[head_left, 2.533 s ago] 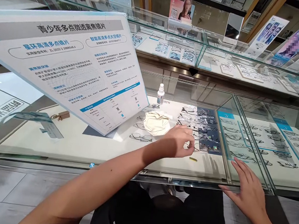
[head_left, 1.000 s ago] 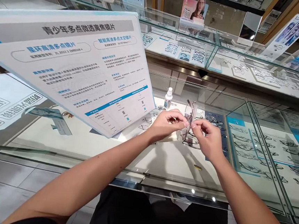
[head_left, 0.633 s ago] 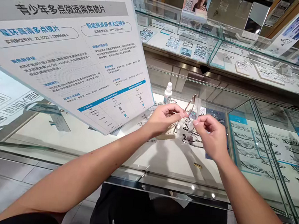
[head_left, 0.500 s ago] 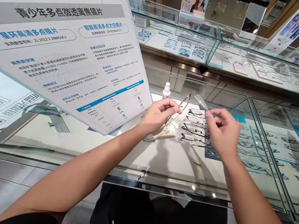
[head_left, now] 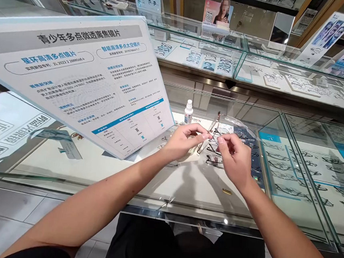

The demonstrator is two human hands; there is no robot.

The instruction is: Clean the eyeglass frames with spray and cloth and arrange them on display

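Note:
My left hand (head_left: 187,140) is closed on a thin-rimmed pair of glasses (head_left: 214,124), which stands up from between thumb and fingers. Beside it, my right hand (head_left: 235,155) is pinched shut, its fingertips close to the glasses. A clear, thin plastic piece (head_left: 242,124) arcs up from behind the right hand; I cannot make out exactly what it is. Under the hands a pale yellow cloth (head_left: 191,156) lies on the glass counter. Several dark-framed glasses (head_left: 214,160) lie in a column, partly behind my right hand. A small white bottle (head_left: 188,112) stands just past my left hand.
A large printed board (head_left: 82,81) leans over the counter's left side. A small gold-coloured piece (head_left: 226,191) lies nearer the front edge. More glasses (head_left: 293,190) are on display at right. Another glass display case (head_left: 197,47) runs along the back.
My right hand has moved left, right up to the left hand and the glasses. The clear plastic piece now spreads in a wide arc instead of a narrow strip. The view has shifted slightly.

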